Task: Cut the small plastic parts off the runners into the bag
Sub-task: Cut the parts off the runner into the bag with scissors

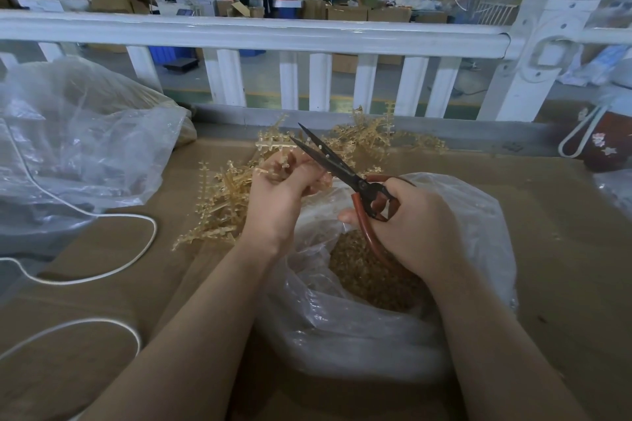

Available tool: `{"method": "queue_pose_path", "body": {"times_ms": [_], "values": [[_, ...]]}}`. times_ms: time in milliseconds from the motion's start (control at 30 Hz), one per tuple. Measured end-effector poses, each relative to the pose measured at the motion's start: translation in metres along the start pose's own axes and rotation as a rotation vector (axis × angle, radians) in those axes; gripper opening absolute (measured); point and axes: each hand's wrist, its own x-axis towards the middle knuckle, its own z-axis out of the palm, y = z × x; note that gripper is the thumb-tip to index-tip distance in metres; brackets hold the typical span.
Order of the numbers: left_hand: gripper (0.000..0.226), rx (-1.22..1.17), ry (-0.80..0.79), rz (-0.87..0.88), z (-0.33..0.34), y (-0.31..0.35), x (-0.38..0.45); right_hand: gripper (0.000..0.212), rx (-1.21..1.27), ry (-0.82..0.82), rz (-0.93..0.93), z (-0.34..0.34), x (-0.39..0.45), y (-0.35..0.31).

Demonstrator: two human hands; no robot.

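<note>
My left hand (280, 195) grips an amber plastic runner (273, 147) with small parts on its branches, held above the open clear plastic bag (478, 215). My right hand (407, 225) holds red-handled scissors (345, 171), fingers through the loops, blades parted and pointing up-left beside the runner. Inside the bag lies a heap of cut amber parts (369, 277). A pile of uncut runners (219, 205) lies on the cardboard surface left of the bag, with more runners (362, 137) behind it.
A large clear bag (78, 133) stands at the left. A white cord (102, 270) loops over the cardboard table (564, 249). A white fence rail (253, 34) runs across the back. A dark cup with a strap (602, 143) sits at the far right. People work beyond.
</note>
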Motion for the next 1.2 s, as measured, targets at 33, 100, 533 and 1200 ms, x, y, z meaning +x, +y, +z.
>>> {"method": "queue_pose_path", "body": {"times_ms": [33,100,533,1200], "values": [[0.005,0.003,0.000,0.005,0.0005,0.0005,-0.0004,0.044,0.005,-0.006,0.005,0.0002,0.0001,0.0004],[0.007,0.006,0.007,0.011,0.0017,0.0012,-0.0010,0.050,0.006,-0.011,0.006,0.0005,0.0002,0.0014],[0.009,0.123,0.023,0.033,-0.0007,-0.0062,0.0003,0.048,-0.033,-0.021,-0.005,-0.0008,-0.0001,0.0016],[0.011,0.108,-0.106,0.039,-0.0023,-0.0066,-0.0017,0.040,0.024,0.002,-0.033,-0.0005,-0.0002,0.0023]]}}
